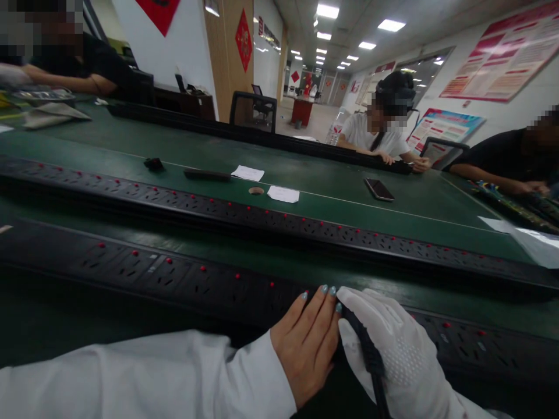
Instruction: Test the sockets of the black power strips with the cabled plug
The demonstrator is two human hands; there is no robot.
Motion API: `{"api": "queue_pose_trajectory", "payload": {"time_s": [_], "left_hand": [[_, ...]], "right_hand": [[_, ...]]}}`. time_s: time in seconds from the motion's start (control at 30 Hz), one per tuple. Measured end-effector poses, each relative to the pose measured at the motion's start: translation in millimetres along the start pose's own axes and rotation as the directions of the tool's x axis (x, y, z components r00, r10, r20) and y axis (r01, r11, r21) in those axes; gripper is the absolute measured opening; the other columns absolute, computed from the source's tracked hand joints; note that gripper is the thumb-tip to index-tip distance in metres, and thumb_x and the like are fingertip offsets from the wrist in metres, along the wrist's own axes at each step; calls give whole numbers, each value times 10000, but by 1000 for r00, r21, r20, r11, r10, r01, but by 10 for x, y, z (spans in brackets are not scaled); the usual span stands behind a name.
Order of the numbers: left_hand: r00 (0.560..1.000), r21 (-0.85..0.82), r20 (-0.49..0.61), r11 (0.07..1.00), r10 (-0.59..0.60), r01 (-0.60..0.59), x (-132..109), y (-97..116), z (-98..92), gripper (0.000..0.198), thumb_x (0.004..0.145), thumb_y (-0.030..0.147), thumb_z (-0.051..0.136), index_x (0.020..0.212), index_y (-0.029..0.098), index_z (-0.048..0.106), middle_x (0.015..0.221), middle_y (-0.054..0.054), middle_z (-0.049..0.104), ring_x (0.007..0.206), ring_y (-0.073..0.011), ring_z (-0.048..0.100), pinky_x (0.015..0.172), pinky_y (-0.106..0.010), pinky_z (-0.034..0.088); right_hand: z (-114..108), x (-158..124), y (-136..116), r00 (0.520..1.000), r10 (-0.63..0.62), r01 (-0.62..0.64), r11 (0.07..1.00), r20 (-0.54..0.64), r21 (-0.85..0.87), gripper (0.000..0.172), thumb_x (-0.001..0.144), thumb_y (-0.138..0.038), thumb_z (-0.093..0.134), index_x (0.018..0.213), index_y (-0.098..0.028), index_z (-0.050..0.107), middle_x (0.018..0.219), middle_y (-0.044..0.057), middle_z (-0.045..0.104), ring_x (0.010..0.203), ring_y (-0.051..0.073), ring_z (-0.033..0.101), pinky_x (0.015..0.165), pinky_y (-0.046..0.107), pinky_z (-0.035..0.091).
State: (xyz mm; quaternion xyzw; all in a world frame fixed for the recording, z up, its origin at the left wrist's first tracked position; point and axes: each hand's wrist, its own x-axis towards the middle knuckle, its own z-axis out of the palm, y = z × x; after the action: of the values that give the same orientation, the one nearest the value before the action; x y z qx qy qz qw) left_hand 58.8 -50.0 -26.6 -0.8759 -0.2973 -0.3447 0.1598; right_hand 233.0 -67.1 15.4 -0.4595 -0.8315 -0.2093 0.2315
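Here we are, midway along the near socket strip [218,288] on the green worktop [325,203]: the bare left hand [310,340] lies on it, fingers outstretched, while the gloved right hand [395,343] has its fingers wrapped round a black corded handle [369,346]. Work looks under way here; which sockets are done or left, I can't tell. Behind, the second strip [279,222] lies with no hand on it.

black corded object [370,352] partly hidden by right hand [399,349], nearer socket strip [148,272] cut off, wall poster [506,52] unreadable
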Motion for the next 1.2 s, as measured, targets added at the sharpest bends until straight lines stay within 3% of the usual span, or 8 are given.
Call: {"api": "queue_pose_trajectory", "payload": {"time_s": [0.17, 0.43, 0.83, 1.2], "left_hand": [[996, 33, 87, 999, 30, -33, -12, -21, -20, 419, 861, 301, 406, 1199, 77, 513, 1329, -143, 450, 1278, -284, 345, 1027, -418, 313], [996, -9, 39, 997, 83, -82, 55, -76, -77, 396, 823, 276, 443, 1111, 36, 570, 1228, -182, 537, 1183, -302, 466, 952, -412, 388], [995, -31, 20, 995, 96, -95, 85, -76, -91, 321, 798, 170, 439, 1042, 30, 595, 1182, -189, 567, 1122, -305, 523, 909, -415, 414], [995, -23, 22, 995, 95, -95, 69, -79, -81, 342, 833, 231, 438, 1069, 36, 590, 1198, -186, 558, 1135, -306, 510, 933, -419, 390]], "right_hand": [[-4, 15, 2, 1000, 19, -19, 999, 3, 33, 394, 748, -263, 564, 1112, -113, 551, 1045, 118, 630, 947, 242, 584, 838, 420, 495], [-22, 32, -44, 998, 63, -63, 997, 11, 35, 398, 751, -287, 560, 1112, -119, 554, 1030, 112, 643, 939, 243, 594, 845, 419, 494], [-64, 81, -83, 998, 69, -70, 996, 7, 51, 374, 737, -262, 579, 1073, -100, 556, 1000, 108, 652, 923, 229, 592, 839, 383, 492], [-71, 95, -90, 998, 70, -70, 997, -2, 40, 366, 742, -253, 567, 1082, -119, 539, 988, 107, 646, 916, 219, 596, 811, 382, 509]]}}
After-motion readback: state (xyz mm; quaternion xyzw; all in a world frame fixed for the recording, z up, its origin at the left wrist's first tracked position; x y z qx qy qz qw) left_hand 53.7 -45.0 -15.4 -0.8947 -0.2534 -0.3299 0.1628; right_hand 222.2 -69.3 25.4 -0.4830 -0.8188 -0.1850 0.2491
